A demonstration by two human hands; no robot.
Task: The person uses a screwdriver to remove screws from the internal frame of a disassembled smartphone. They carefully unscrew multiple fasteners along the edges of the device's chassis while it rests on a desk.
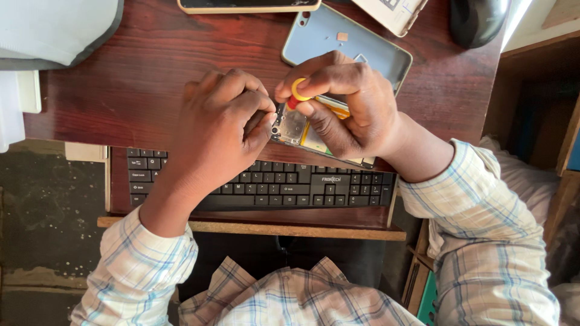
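An opened phone with its circuit board showing lies at the front edge of a dark wooden desk. My left hand curls over the phone's left end and holds it down. My right hand pinches a small screwdriver with a red and yellow handle, its tip pointing down at the phone's top left corner. The phone's right part is hidden under my right hand.
A light blue phone back cover lies just behind my hands. A black keyboard sits on a pull-out tray below the desk edge. Another phone, a white box and a black mouse line the far edge. Grey cloth lies far left.
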